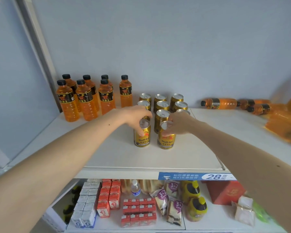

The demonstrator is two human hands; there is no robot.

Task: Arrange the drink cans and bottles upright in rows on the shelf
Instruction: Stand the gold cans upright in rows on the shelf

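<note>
Now the left hand [136, 115] grips one gold can [142, 135] at its top and the right hand [178, 122] another [166, 137]; a careless push could topple the standing cans [161, 105] behind.

Bright, even, diffuse light, soft faint shadows under the cans [160, 118] on the white shelf [118, 155], small glints on can tops, wide-angle bending at the edges, fallen bottles [259, 106] far right smeared, centre fairly sharp.

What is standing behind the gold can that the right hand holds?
Behind that gold can stands another upright can, then more cans. The right hand covers most of one can.
</note>
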